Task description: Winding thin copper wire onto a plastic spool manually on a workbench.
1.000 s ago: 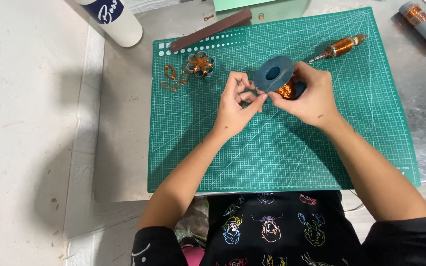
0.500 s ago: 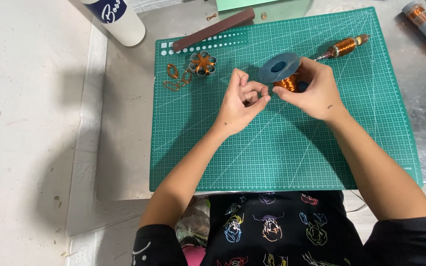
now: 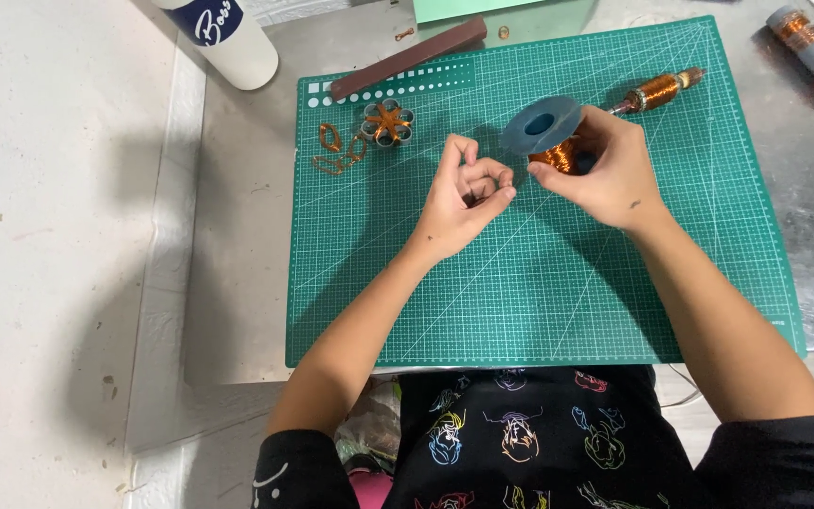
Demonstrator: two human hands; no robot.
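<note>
Right hand (image 3: 605, 170) wraps firmly around a dark blue plastic spool of shiny copper wire (image 3: 548, 137), its round flange tipped up toward the camera, held just above the upper middle of the green gridded cutting mat (image 3: 539, 311). Left hand (image 3: 468, 193) sits just left of the spool, fingers curled and pinched together; any wire between them is too fine to see. On the mat's upper left lie a small grey-and-copper wire flower (image 3: 387, 123) and loose copper loops (image 3: 334, 151). A brown bar (image 3: 407, 58) lies along its top edge, a copper-wound rod (image 3: 657, 90) to the spool's right.
</note>
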